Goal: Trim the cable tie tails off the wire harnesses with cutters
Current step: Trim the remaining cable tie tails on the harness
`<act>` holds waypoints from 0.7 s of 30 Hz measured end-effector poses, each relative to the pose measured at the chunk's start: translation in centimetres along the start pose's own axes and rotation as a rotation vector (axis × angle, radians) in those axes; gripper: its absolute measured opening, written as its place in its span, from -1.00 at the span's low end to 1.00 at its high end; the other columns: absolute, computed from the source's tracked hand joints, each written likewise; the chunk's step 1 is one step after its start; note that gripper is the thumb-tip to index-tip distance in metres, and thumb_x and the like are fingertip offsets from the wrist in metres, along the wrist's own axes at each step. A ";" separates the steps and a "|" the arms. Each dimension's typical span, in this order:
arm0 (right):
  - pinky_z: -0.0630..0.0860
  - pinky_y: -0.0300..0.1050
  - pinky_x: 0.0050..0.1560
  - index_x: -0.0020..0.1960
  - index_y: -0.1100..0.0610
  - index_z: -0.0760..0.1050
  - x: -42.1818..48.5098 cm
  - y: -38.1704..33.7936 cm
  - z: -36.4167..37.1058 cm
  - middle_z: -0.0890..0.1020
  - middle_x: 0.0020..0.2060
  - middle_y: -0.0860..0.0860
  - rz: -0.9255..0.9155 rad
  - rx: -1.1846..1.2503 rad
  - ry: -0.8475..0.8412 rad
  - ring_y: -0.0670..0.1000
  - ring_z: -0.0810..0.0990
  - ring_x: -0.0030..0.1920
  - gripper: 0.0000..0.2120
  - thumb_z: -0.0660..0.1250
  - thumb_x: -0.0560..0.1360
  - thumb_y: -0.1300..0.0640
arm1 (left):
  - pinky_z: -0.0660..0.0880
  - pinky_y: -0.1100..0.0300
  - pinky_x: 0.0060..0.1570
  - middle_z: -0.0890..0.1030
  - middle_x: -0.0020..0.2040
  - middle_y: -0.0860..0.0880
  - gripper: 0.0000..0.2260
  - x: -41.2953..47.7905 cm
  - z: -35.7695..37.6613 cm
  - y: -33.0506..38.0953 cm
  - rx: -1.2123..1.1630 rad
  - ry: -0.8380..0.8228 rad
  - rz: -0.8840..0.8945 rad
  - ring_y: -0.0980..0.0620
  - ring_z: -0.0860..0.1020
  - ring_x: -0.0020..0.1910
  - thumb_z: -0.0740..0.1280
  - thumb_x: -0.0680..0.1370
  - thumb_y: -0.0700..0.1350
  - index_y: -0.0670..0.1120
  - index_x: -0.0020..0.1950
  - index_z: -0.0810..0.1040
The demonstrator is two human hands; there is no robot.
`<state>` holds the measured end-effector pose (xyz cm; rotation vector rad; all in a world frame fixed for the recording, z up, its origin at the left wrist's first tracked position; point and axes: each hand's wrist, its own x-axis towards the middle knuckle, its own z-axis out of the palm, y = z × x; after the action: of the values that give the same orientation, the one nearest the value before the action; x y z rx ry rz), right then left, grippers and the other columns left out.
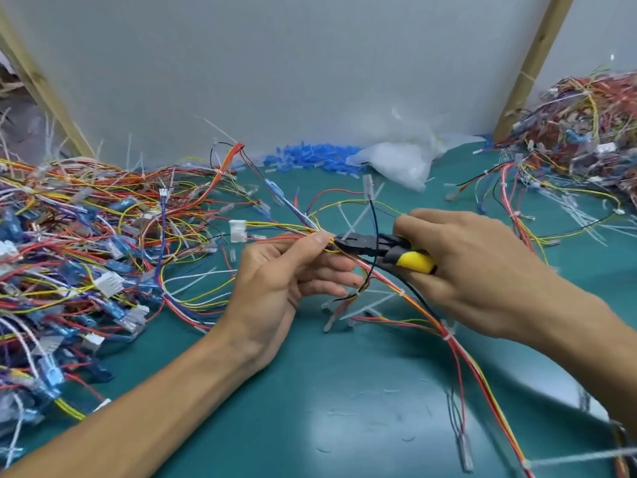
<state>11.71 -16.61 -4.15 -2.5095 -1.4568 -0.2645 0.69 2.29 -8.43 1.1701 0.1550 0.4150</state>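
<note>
The teal tabletop [344, 391] lies under both grips, and a large pile [86, 236] of harnesses is heaped outward of the left grip [286, 281]. One harness [460, 357] is pinched in the left grip, its wires trailing below the right grip [482, 270]. It is judged light, limp and easily tangled, so it is best held close beside the tie. The cutters [358, 244] are clasped by the handles in the right grip, nose against the bundle beside the left thumb; the jaw opening cannot be told. Tie tails [368, 307], likely stiff and springy, lie just below both grips.
</note>
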 end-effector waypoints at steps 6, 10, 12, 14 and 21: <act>0.50 0.13 -0.16 0.02 -0.04 0.36 0.0 -0.7 0.1 0.43 -0.15 -0.08 0.103 0.004 -0.009 0.16 0.44 -0.14 -0.79 0.19 0.52 -0.16 | 0.64 0.21 -0.26 0.73 -0.14 -0.29 -0.79 -0.3 0.3 -0.1 -0.021 -0.016 0.041 -0.25 0.75 -0.16 0.35 0.57 -0.14 -0.20 -0.12 0.74; 0.48 0.09 -0.15 0.08 -0.01 0.38 0.0 -1.0 0.1 0.43 -0.11 -0.06 0.121 -0.008 -0.027 0.12 0.42 -0.11 -0.67 0.08 0.47 -0.19 | 0.65 0.18 -0.17 0.74 -0.05 -0.26 -0.77 -0.4 0.3 -0.3 -0.025 -0.060 0.042 -0.27 0.74 -0.07 0.31 0.61 -0.14 -0.18 -0.04 0.76; 0.45 0.07 -0.15 0.05 -0.02 0.35 0.0 -1.1 0.0 0.41 -0.13 -0.07 0.125 -0.007 -0.038 0.11 0.40 -0.11 -0.64 0.00 0.43 -0.22 | 0.65 0.18 -0.14 0.74 -0.03 -0.25 -0.76 -0.4 0.3 -0.3 -0.023 -0.076 0.047 -0.27 0.74 -0.06 0.30 0.63 -0.14 -0.16 -0.03 0.76; 0.44 0.08 -0.14 0.01 -0.02 0.31 0.0 -1.2 -0.1 0.39 -0.14 -0.06 0.133 -0.001 -0.056 0.11 0.39 -0.12 -0.68 0.01 0.43 -0.20 | 0.65 0.17 -0.12 0.74 -0.02 -0.25 -0.76 -0.4 0.2 -0.4 -0.021 -0.089 0.052 -0.26 0.74 -0.04 0.29 0.63 -0.13 -0.14 -0.02 0.76; 0.34 0.07 -0.09 -0.07 0.02 0.24 0.0 -1.5 0.0 0.34 -0.17 -0.05 0.140 -0.025 -0.131 0.12 0.38 -0.10 -0.79 0.13 0.49 -0.11 | 0.65 0.13 -0.04 0.74 0.00 -0.25 -0.73 -0.5 0.2 -0.7 0.005 -0.124 0.088 -0.25 0.73 0.01 0.26 0.65 -0.14 -0.16 0.01 0.76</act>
<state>10.39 -15.88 -3.96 -2.6792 -1.3217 -0.0962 0.47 1.71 -9.10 1.2071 -0.0028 0.4185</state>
